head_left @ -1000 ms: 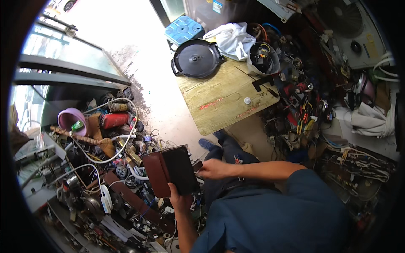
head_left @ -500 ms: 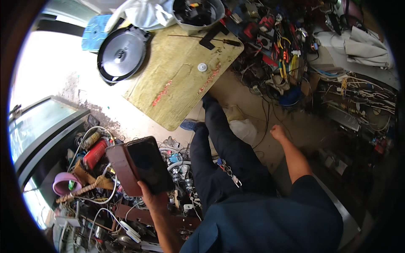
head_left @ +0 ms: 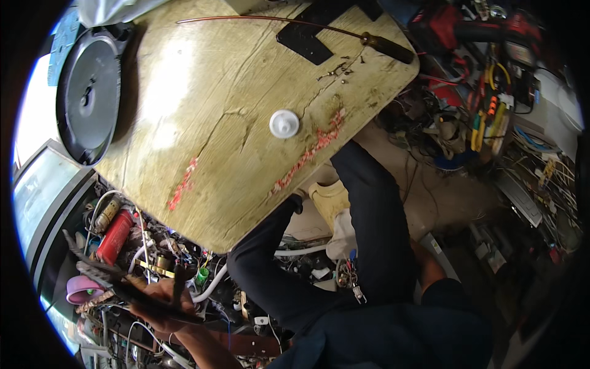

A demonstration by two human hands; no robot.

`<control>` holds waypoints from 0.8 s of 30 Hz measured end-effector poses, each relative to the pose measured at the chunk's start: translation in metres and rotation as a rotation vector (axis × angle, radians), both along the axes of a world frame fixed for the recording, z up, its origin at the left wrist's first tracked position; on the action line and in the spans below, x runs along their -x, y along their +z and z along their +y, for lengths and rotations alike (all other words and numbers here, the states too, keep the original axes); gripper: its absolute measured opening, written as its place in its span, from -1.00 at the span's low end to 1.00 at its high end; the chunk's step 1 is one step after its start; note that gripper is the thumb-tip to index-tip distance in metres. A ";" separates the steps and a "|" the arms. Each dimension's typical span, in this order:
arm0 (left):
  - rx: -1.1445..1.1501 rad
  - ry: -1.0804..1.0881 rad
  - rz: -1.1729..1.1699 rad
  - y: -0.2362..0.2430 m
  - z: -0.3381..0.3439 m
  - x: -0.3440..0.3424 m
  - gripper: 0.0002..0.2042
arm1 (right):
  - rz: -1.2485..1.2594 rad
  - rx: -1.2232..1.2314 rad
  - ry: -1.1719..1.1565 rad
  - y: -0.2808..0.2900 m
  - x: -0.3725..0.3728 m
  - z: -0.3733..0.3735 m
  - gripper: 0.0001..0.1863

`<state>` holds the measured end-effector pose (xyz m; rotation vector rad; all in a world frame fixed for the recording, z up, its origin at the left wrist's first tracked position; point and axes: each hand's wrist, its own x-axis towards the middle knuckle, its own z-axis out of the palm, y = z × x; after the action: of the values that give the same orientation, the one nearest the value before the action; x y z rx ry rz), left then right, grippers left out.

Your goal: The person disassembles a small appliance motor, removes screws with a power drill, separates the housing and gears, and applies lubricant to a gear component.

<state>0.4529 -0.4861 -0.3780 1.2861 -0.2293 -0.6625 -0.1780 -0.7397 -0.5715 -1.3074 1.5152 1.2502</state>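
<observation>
At the lower left, my left hand (head_left: 161, 305) is closed around a phone in a folding case (head_left: 126, 290), now tilted nearly edge-on and dark. Of my right arm only the forearm (head_left: 428, 265) shows, beside my right thigh; the fingers are hidden. Before me a worn yellowish wooden table (head_left: 215, 141) carries a small round white plastic part (head_left: 284, 124) and strips of red-and-white crumbs (head_left: 313, 150). Farther back lie a long screwdriver (head_left: 384, 46) with a dark handle and a flat black angled piece (head_left: 307, 37).
A round black pan-like cover (head_left: 92, 98) rests at the table's left edge. Below it are a red cylinder (head_left: 115, 237), a pink pot (head_left: 84, 289) and jumbled cables and parts. A red-and-black power tool (head_left: 473, 31) and several pliers (head_left: 491, 117) crowd the right.
The table appears closer, with my legs bent at its edge. The phone has tipped from facing up to nearly edge-on, lower left. My right hand has dropped beside my thigh, out of sight.
</observation>
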 end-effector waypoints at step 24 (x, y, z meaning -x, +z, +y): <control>0.116 0.067 0.529 -0.135 -0.138 0.163 -0.29 | -0.237 0.149 0.047 -0.141 0.073 -0.028 -0.57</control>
<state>0.2902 -0.6240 -0.5135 0.9635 0.2059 -0.8921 -0.2514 -0.7676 -0.7122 -1.5381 1.4359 0.9852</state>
